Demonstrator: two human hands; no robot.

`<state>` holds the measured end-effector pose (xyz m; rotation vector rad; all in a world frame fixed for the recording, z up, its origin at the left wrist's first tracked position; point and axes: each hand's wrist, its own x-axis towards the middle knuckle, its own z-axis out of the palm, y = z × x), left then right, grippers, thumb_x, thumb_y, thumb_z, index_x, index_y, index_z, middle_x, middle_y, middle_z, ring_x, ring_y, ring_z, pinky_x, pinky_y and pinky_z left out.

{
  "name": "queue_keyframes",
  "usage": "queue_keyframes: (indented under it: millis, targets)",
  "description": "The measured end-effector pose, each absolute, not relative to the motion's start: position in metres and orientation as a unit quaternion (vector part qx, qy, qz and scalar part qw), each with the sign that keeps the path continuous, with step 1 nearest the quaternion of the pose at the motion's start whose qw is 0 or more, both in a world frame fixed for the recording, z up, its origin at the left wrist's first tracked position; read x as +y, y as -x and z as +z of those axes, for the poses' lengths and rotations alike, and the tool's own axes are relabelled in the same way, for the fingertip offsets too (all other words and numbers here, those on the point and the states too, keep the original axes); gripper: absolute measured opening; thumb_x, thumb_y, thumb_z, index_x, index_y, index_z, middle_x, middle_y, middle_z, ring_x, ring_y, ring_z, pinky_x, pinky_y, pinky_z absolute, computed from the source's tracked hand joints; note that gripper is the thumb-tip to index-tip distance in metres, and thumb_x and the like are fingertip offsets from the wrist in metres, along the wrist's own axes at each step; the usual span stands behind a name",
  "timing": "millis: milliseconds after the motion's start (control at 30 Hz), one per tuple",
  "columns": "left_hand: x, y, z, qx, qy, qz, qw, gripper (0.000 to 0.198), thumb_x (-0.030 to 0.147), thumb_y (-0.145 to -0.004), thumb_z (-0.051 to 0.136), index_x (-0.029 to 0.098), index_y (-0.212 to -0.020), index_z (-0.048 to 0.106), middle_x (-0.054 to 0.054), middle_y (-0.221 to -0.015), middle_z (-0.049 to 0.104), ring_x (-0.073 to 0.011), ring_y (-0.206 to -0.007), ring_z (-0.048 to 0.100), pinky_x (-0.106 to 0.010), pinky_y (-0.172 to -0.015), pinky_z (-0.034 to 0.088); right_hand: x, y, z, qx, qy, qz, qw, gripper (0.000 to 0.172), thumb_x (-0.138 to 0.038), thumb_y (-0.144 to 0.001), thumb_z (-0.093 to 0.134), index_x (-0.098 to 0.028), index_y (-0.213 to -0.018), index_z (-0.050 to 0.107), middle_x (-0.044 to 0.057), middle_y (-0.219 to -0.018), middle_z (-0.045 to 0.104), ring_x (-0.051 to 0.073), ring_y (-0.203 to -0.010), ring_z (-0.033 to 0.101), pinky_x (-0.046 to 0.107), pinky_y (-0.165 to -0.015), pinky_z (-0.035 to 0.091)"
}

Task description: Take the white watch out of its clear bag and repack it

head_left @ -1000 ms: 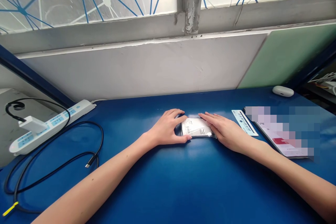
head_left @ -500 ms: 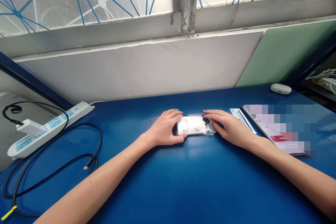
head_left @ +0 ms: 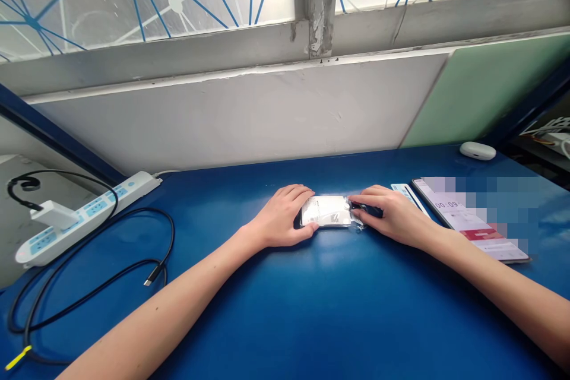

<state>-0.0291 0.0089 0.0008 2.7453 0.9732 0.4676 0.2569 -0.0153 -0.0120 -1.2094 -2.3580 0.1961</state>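
A small clear plastic packet [head_left: 328, 211] with a white printed label lies flat on the blue table, a dark edge showing beneath it. My left hand [head_left: 281, 217] grips its left end, thumb along the near edge and fingers along the far side. At the packet's crinkled right end, my right hand [head_left: 394, 214] has thumb and fingers closed on a small black object [head_left: 372, 210]. Much of that object is hidden by the fingers, so its kind is unclear. Whether it is still partly inside the plastic does not show.
On the right lie a phone [head_left: 467, 219] showing a timer, partly blurred out, and a light blue card [head_left: 408, 196]. A white earbud case [head_left: 478, 151] sits behind them. To the left are a power strip [head_left: 95, 208] with a white charger [head_left: 54, 215] and a looped black cable [head_left: 154, 273].
My right hand has gone from lying over the packet's right end to pinching the black object, which now shows more between thumb and fingers. My left hand stays on the packet.
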Motion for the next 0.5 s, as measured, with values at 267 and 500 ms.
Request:
queue_keyframes:
  millis: [267, 500]
  targets:
    - [0.0108, 0.0282, -0.0001, 0.33, -0.92, 0.177, 0.115, 0.058, 0.05, -0.085, 0.063, 0.017, -0.132, 0.054, -0.014, -0.135, 0.057, -0.0326, -0.13, 0.048, -0.048, -0.11, 0.038, -0.0165, -0.257, -0.0086, -0.867, 0.439, 0.075, 0.225, 0.032, -0.035, -0.094, 0.054, -0.021, -0.118, 0.07, 0.012, -0.103, 0.073, 0.028, -0.093, 0.067, 0.042, -0.079, 0.056]
    - [0.0149, 0.0303, -0.0022, 0.327, -0.915, 0.196, 0.136, 0.061, 0.051, -0.077, 0.071, 0.018, -0.127, 0.06, -0.013, -0.133, 0.059, -0.0322, -0.13, 0.049, -0.046, -0.11, 0.04, -0.017, -0.2573, -0.0082, -0.871, 0.43, 0.076, 0.225, 0.038, -0.041, -0.097, 0.05, -0.02, -0.124, 0.067, 0.013, -0.11, 0.073, 0.03, -0.098, 0.067, 0.045, -0.083, 0.056]
